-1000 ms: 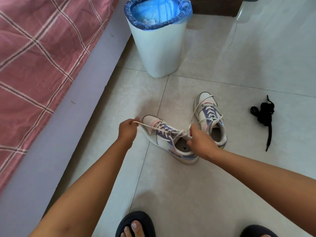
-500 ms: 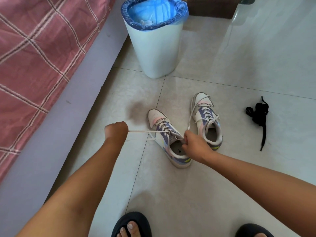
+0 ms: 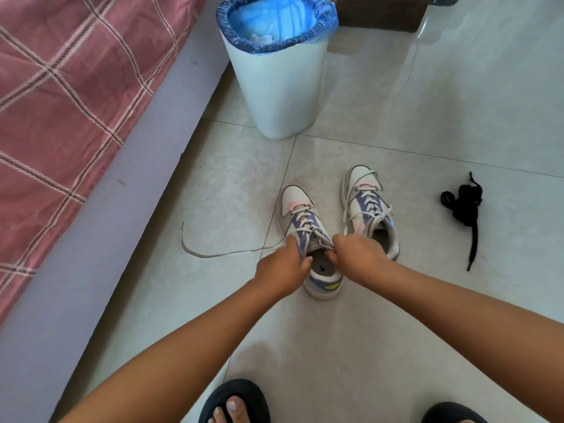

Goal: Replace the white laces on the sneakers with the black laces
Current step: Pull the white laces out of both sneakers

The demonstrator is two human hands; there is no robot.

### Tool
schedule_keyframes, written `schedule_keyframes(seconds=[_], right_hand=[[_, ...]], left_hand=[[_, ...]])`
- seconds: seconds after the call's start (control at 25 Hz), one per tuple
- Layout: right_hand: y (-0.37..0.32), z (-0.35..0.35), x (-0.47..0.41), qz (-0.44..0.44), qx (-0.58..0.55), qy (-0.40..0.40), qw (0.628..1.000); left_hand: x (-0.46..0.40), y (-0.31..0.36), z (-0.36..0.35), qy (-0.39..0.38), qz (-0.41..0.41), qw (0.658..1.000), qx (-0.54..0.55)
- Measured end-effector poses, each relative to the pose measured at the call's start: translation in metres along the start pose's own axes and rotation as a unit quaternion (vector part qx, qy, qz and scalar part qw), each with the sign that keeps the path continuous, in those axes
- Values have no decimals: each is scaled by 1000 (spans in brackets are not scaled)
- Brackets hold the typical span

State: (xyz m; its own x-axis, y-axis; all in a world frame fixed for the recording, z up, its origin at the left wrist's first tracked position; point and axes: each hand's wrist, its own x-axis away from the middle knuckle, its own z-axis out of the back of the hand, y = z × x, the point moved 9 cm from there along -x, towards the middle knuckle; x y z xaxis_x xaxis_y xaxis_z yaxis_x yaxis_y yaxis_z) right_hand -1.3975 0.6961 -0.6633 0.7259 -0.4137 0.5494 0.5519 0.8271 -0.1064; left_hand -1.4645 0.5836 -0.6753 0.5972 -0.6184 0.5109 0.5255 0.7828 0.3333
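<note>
White lace end now lies dropped on the tiles; my left hand and right hand both pinch lace at the near sneaker's collar; black laces wait untouched, right

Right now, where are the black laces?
In the head view the black laces lie bunched on the floor tiles, to the right of the right sneaker, apart from it and from both hands.

Pale tiled floor, plaid bed, bin
</note>
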Motion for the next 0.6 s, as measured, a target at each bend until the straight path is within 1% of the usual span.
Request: schedule_keyframes(seconds=[0.08,0.12,0.16,0.2,0.24,0.28,0.44,0.48,0.52,0.56,0.6], right_hand=[[-3,7,4,23,-12,1,1000],[-4,11,6,38,-56,-7,998],[-7,17,10,53,-135,-27,989],[-12,28,13,67,-235,-49,968],[-22,46,16,87,-326,-59,939],[-33,68,18,108,-390,-54,913],[-77,147,7,183,-560,-23,808],[-82,159,2,190,-582,-9,791],[-83,164,-5,191,-575,20,795],[-78,163,-10,176,-546,56,818],[-69,154,-15,147,-489,91,855]], left_hand=[[-5,6,-1,1,13,1000,-20],[-9,4,1,-3,21,1000,-19],[-13,1,3,-7,24,999,-20],[-17,-2,6,-11,22,999,-23],[-20,-7,10,-13,17,999,-25],[-22,-11,14,-12,9,1000,-22],[-24,-22,19,4,-4,999,33],[-24,-23,18,7,-5,999,44],[-24,-24,17,11,-8,999,53],[-23,-25,17,14,-11,998,61],[-23,-27,17,17,-13,997,68]])
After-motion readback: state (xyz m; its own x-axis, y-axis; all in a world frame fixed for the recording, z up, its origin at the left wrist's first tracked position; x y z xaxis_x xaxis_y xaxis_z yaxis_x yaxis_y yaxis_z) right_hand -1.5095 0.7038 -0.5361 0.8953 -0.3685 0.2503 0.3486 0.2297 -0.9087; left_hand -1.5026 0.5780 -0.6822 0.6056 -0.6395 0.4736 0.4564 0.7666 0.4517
